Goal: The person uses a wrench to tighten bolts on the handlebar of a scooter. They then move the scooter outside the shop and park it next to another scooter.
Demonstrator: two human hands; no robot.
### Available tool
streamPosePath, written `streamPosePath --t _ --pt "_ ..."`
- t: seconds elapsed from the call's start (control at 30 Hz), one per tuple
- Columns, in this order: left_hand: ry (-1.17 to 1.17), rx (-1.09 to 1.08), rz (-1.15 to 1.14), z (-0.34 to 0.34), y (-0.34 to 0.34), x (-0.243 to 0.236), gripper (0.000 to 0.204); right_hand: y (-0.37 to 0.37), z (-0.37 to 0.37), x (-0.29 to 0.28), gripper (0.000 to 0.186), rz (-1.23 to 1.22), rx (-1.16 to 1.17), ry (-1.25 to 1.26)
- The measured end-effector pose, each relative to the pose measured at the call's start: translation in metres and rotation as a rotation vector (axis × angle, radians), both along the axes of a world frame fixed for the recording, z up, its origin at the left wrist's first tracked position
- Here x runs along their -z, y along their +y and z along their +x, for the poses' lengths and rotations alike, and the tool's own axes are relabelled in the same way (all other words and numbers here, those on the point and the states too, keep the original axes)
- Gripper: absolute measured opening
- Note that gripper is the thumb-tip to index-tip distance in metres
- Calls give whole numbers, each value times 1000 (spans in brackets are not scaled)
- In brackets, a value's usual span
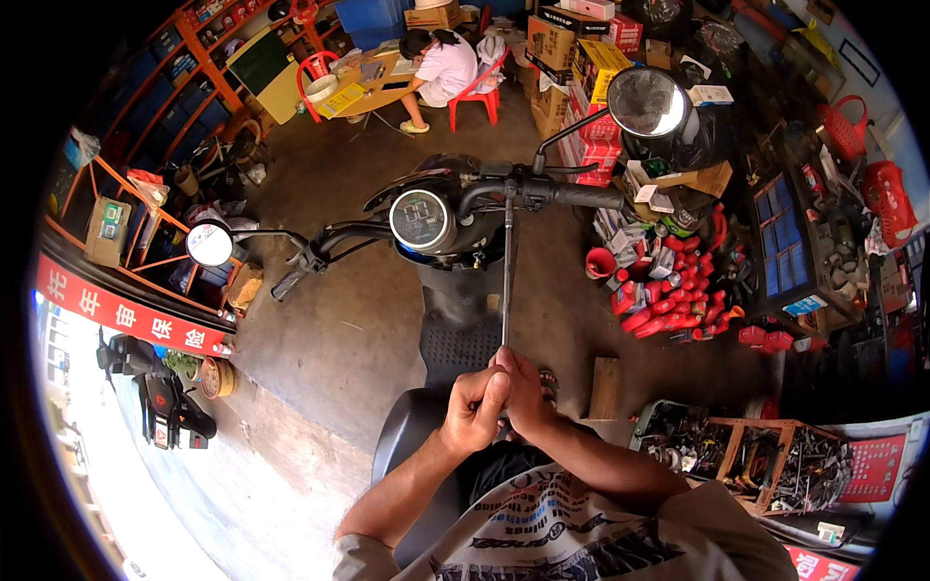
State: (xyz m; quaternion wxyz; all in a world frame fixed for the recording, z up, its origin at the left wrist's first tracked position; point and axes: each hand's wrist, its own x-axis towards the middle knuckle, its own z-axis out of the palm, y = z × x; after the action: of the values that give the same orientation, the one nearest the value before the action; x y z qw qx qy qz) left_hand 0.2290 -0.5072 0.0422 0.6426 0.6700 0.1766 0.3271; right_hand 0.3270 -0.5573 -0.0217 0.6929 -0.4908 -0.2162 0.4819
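Observation:
My left hand (475, 412) and my right hand (525, 392) are closed close together in front of my body, above the scooter's seat. From them a long-shafted metal tool (507, 281) runs up to the right side of the handlebar (509, 192). Its handle is hidden inside my fingers. The far tip appears to meet the bar near the right switch housing, though whether it touches is hard to tell. Beside the shaft lies the round digital dashboard (422, 219) of the scooter. Below it are the dark footboard (455, 344) and the black seat (402, 436).
Round mirrors stand at left (209, 243) and right (647, 102). Many red bottles (678, 290) lie on the floor at right, near a wooden tool rack (775, 465). A person (450, 68) sits at a table at the back. Orange shelving (189, 73) lines the left.

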Motion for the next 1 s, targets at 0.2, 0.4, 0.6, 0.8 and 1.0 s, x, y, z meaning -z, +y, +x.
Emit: streamPosePath --t 0.2,0.4,0.6,0.8,1.0 --pt "194 80 307 16 -4 -37 24 7 -1 10 34 178 -54 371" --pt "446 115 639 43 -13 -58 18 10 2 -3 38 215 -182 803" --pt "297 -6 349 41 -18 -59 24 4 14 10 34 287 -156 395" --pt "15 -204 -105 15 -32 -19 45 -8 22 -13 30 -134 -209 79" --pt "-39 -273 -51 16 -34 -14 45 -10 17 -12 31 -125 -185 51"
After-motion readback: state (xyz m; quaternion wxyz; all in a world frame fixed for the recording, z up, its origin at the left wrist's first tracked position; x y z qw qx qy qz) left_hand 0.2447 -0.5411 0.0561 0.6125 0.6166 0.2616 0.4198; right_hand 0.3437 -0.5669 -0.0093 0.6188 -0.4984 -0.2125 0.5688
